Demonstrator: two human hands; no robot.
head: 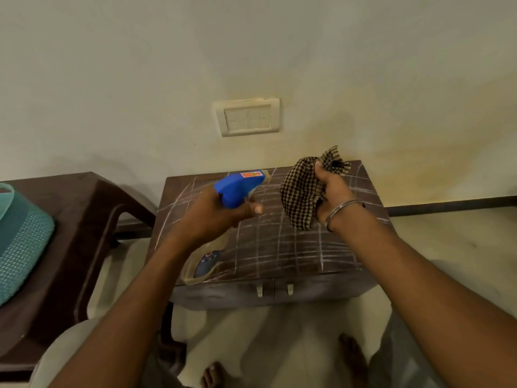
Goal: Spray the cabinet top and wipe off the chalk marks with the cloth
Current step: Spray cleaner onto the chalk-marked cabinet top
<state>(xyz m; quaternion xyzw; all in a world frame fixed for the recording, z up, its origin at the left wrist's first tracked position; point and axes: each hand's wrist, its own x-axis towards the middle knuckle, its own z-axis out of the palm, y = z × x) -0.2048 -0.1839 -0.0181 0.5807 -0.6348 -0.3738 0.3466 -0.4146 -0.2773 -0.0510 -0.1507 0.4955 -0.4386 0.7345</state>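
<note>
A small dark brown cabinet (282, 247) stands against the wall, its top crossed by white chalk lines (279, 236). My left hand (212, 214) grips a spray bottle (237, 189) with a blue trigger head, held above the cabinet's left side with the nozzle towards the wall. The bottle's clear body hangs below my wrist. My right hand (333, 191) holds a bunched brown-and-cream checked cloth (302, 194) above the cabinet's far right part.
A dark brown plastic stool (84, 219) stands to the left with a teal woven basket (19, 242) on it. A switch plate (247, 117) is on the wall behind the cabinet. My bare feet (352, 357) are on the pale floor below.
</note>
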